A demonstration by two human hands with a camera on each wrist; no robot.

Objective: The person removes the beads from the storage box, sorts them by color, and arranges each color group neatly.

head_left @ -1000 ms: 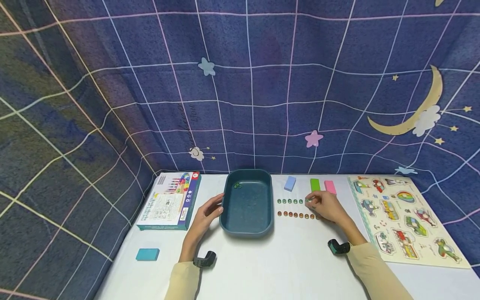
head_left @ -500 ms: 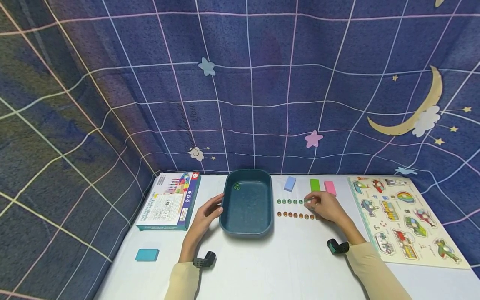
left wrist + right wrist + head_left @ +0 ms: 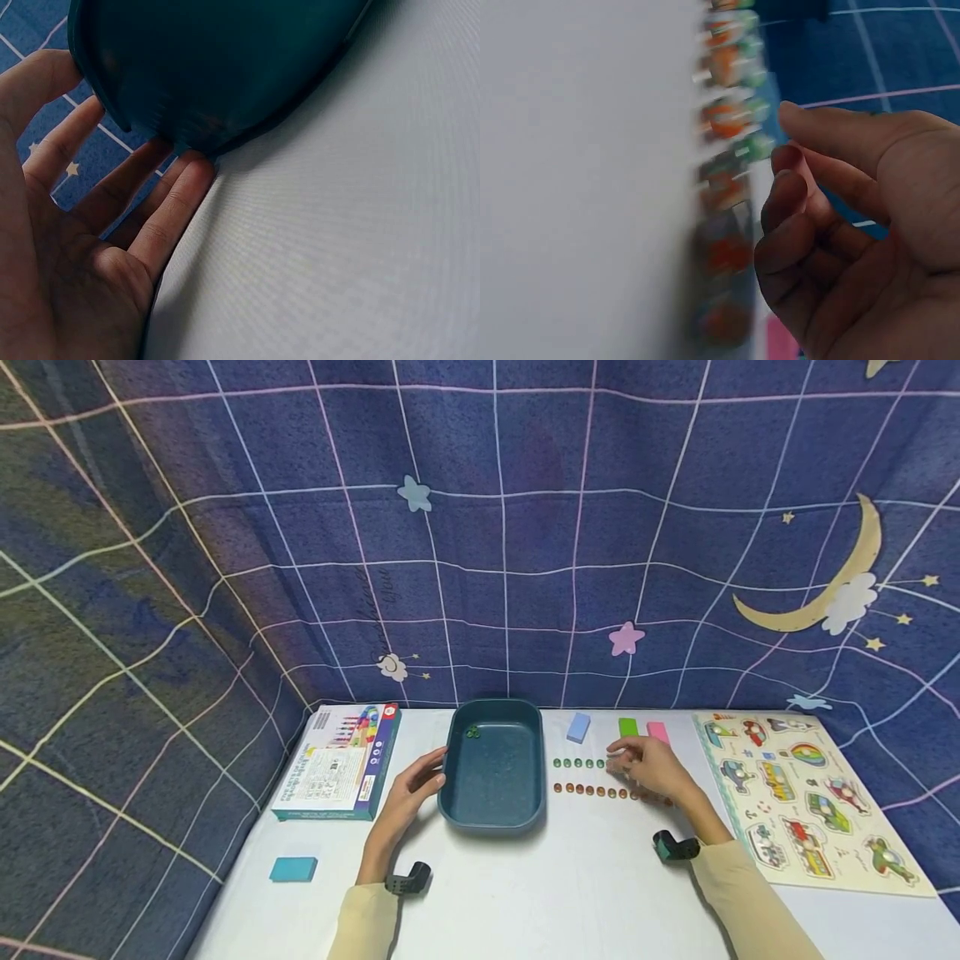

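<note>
My left hand (image 3: 407, 789) rests its fairly straight fingers against the left wall of a dark teal plastic bin (image 3: 491, 823); in the left wrist view its fingertips (image 3: 196, 171) touch the bin's outside. Small green glass beads (image 3: 578, 763) form a row right of the bin, in front of a parallel row of amber-brown beads (image 3: 591, 791) nearer me. My right hand (image 3: 654, 770) hovers at the right end of the green row, partly covering both rows. In the right wrist view its thumb and index finger stand slightly apart, nothing visible between them. Several green beads (image 3: 472, 732) lie inside the bin.
Blue (image 3: 578, 727), green (image 3: 627, 727) and pink (image 3: 658, 731) blocks lie behind the rows. A puzzle board (image 3: 810, 802) is at right, a boxed game (image 3: 337, 764) at left, and a teal block (image 3: 293, 869) nearer me. A patterned curtain (image 3: 525, 568) hangs behind.
My right hand's fingers have loosened and drawn back slightly from the green row's end, uncovering more of the amber-brown row. My left hand stays at the bin.
</note>
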